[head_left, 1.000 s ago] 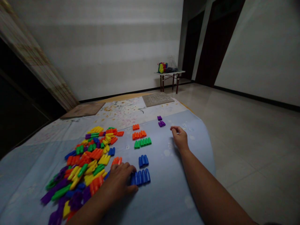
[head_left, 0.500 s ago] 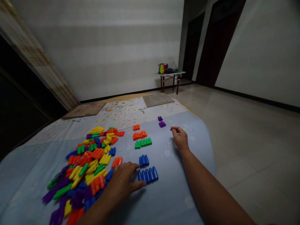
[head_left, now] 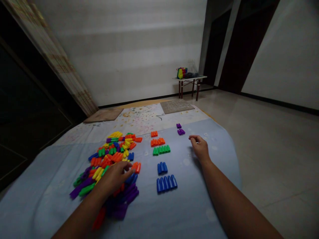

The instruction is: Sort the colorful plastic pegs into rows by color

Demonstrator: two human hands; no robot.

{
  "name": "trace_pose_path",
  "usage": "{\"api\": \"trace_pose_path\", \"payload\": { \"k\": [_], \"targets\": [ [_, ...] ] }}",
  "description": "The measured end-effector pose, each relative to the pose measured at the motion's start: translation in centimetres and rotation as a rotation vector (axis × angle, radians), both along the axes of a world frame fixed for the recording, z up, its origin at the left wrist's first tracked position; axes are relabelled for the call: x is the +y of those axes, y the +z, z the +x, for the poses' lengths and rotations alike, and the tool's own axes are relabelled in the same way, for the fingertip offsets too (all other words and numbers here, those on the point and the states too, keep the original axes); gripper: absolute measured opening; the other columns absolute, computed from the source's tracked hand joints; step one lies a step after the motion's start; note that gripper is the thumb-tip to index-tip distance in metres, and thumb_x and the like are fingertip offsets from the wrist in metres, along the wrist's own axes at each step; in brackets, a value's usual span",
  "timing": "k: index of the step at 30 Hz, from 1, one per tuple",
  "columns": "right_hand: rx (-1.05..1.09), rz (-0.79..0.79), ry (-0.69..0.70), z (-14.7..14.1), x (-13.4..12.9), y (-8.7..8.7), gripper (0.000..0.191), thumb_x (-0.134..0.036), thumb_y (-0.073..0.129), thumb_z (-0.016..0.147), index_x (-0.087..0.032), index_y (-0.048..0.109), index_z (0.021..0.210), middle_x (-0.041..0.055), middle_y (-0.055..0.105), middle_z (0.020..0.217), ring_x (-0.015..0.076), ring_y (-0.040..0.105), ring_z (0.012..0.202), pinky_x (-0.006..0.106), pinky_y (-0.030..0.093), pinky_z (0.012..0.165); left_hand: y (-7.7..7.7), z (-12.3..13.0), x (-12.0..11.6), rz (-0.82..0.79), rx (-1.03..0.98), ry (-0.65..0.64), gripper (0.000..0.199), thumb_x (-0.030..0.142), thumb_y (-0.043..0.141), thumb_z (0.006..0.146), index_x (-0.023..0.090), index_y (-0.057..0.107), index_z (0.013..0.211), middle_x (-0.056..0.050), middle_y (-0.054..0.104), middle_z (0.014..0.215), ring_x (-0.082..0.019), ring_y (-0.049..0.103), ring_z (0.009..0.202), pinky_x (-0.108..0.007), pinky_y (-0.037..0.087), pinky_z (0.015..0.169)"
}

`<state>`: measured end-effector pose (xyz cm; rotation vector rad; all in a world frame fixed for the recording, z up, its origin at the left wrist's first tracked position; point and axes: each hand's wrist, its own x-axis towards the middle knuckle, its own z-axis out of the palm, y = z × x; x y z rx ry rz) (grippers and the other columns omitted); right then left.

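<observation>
My left hand (head_left: 118, 176) is over the right side of a mixed pile of plastic bullet-shaped building blocks (head_left: 107, 159). Its thumb and fingers are apart, with the tips right at an orange block (head_left: 136, 167); whether they touch it is unclear. To the right lie sorted blocks: blue blocks (head_left: 166, 184) nearest, a smaller blue group (head_left: 162, 168), then a green row (head_left: 161, 150), an orange row (head_left: 158, 142) and a smaller orange group (head_left: 154, 133). My right hand (head_left: 200, 147) rests loosely curled on the cloth, near two purple blocks (head_left: 181, 131), with nothing visible in it.
A pale blue cloth (head_left: 194, 199) covers the table, with a floral cloth (head_left: 142, 116) beyond. Two flat boards, a brown one (head_left: 104, 115) and a grey one (head_left: 176, 106), lie at the far edge. A small table (head_left: 190, 79) with a colourful bag (head_left: 181, 73) stands by the wall.
My left hand has moved from beside the blue blocks leftward to the orange block at the pile's edge. My right hand stays by the purple blocks. The view has swung slightly left.
</observation>
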<state>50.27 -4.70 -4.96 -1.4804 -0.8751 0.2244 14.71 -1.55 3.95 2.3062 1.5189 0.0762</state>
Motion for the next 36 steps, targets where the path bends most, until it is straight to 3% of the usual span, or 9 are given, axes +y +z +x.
{"api": "trace_pose_path", "payload": {
  "k": [6,13,20,27,32,36],
  "targets": [
    [-0.034,-0.04,0.026,-0.2,-0.2,-0.2,0.025,-0.035,0.051,0.072,-0.017,0.066,0.081,0.0067,0.069,0.08,0.0193,0.061,0.076,0.033,0.045,0.075,-0.4,-0.5,-1.5,0.027,0.107,-0.03,0.033,0.047,0.044,0.077,0.022,0.065,0.082,-0.004,0.066,0.087,-0.019,0.058,0.084,-0.028,0.039,0.068],
    [-0.065,-0.086,0.051,-0.4,-0.7,-0.3,0.025,-0.034,0.051,0.072,-0.017,0.066,0.081,0.0068,0.069,0.079,0.0196,0.062,0.075,0.034,0.045,0.073,-0.5,0.4,-1.7,0.106,0.191,-0.03,0.027,0.042,0.053,0.072,0.022,0.064,0.087,-0.006,0.066,0.091,-0.022,0.057,0.089,-0.032,0.037,0.075],
    [-0.04,-0.069,0.053,-0.3,-0.5,-0.5,0.025,-0.034,0.051,0.071,-0.016,0.066,0.081,0.0071,0.069,0.079,0.0196,0.062,0.076,0.034,0.046,0.076,-0.3,0.0,-2.3,0.124,0.163,0.001,0.02,0.033,0.048,0.074,0.021,0.064,0.076,-0.004,0.067,0.082,-0.019,0.058,0.083,-0.031,0.035,0.074],
    [-0.05,-0.075,0.075,-0.2,-0.2,-0.5,0.026,-0.034,0.05,0.072,-0.016,0.066,0.081,0.0071,0.069,0.08,0.0191,0.062,0.077,0.033,0.046,0.076,1.3,3.8,-2.7,0.106,-0.003,0.069,0.024,0.038,0.05,0.075,0.02,0.065,0.081,-0.003,0.067,0.083,-0.017,0.059,0.082,-0.027,0.036,0.071],
    [-0.056,-0.079,0.075,-0.2,-0.1,-0.5,0.026,-0.034,0.049,0.073,-0.016,0.066,0.082,0.0071,0.069,0.081,0.0192,0.062,0.078,0.033,0.046,0.076,-0.2,7.1,-2.1,0.057,0.031,0.052,0.021,0.036,0.053,0.072,0.02,0.065,0.079,-0.003,0.068,0.083,-0.017,0.06,0.081,-0.028,0.037,0.071],
    [-0.061,-0.083,0.08,-0.2,-0.1,-0.4,0.026,-0.034,0.049,0.073,-0.016,0.066,0.082,0.0074,0.069,0.082,0.0191,0.062,0.078,0.033,0.046,0.077,-1.4,8.0,-1.3,0.026,0.063,0.056,0.024,0.038,0.053,0.072,0.019,0.065,0.079,-0.005,0.068,0.084,-0.019,0.06,0.081,-0.03,0.038,0.073]
  ]
}}
